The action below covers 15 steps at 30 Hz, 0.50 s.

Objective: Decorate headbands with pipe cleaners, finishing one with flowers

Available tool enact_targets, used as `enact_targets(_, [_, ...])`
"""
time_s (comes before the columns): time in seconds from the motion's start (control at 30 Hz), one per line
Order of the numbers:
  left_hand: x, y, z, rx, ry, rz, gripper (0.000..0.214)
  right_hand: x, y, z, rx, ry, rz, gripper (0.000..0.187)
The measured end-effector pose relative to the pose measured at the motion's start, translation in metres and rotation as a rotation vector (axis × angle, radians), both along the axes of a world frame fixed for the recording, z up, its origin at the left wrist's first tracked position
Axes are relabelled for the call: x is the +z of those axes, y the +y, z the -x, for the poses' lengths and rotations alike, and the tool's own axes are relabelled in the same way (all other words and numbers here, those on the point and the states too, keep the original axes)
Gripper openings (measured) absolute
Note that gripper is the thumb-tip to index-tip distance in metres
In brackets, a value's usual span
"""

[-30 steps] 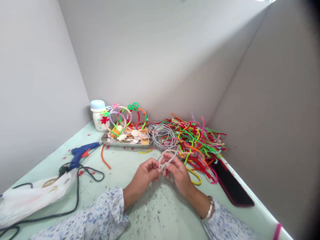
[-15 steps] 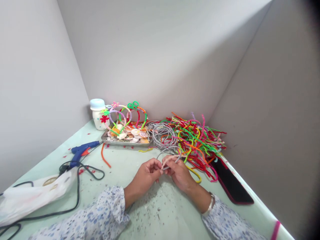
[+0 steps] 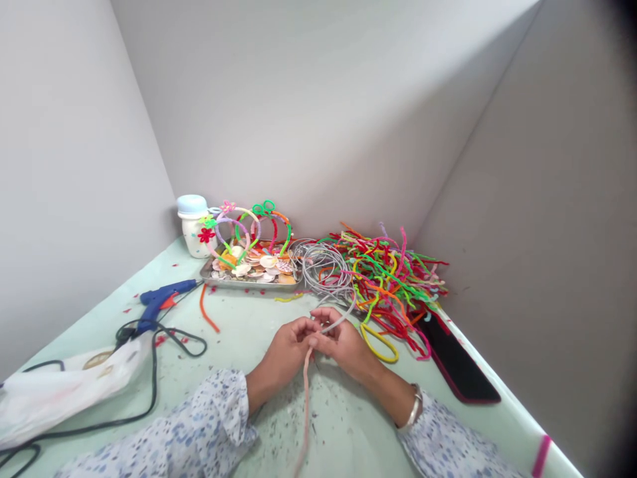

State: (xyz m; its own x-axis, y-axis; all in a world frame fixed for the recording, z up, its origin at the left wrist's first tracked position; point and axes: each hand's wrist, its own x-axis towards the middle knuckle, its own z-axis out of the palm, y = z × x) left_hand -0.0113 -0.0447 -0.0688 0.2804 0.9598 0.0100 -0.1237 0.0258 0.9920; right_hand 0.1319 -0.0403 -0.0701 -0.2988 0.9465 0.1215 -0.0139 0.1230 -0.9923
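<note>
The left grip and right grip clamp together on a grey wire headband — it slants up and away past the right grip, while a pale pink pipe cleaner drops from between them toward the person, nearer the left.

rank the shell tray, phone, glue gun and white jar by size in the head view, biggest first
Largest to smallest in the head view:
1. The metal shell tray and the black phone look alike, and the phone is nearer the camera, so I can't rank them.
2. The blue glue gun
3. The white jar
</note>
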Motion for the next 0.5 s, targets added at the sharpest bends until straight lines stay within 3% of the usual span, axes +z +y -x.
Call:
enact_targets(0.23, [0.014, -0.003, 0.002, 0.039, -0.016, 0.014, 0.025, 0.001, -0.001, -0.004, -0.081, 0.015, -0.087, 0.023])
enact_targets(0.5, [0.009, -0.002, 0.002, 0.069, -0.017, 0.041, 0.023, 0.004, -0.001, -0.007, -0.183, 0.028, -0.140, 0.017])
